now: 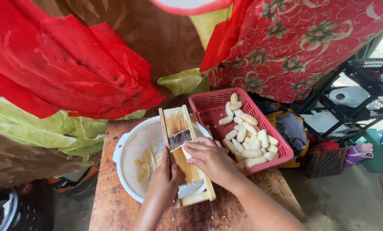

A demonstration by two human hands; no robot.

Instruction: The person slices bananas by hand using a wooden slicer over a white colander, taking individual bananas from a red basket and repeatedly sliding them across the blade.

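A wooden slicer board [179,128] with a metal blade lies tilted across a white colander [129,149]. My left hand [165,182] grips the board's left edge near its lower end. My right hand [208,159] presses a peeled banana piece [186,152] flat against the board just below the blade. Several pale banana slices [146,164] lie inside the colander. To the right, a pink plastic basket [208,105] holds several whole peeled bananas [249,141].
Everything rests on a worn wooden table [114,209]. Red and floral cloths hang behind it. A black rack [362,85] with a paper roll stands at the right, with bags on the floor below it.
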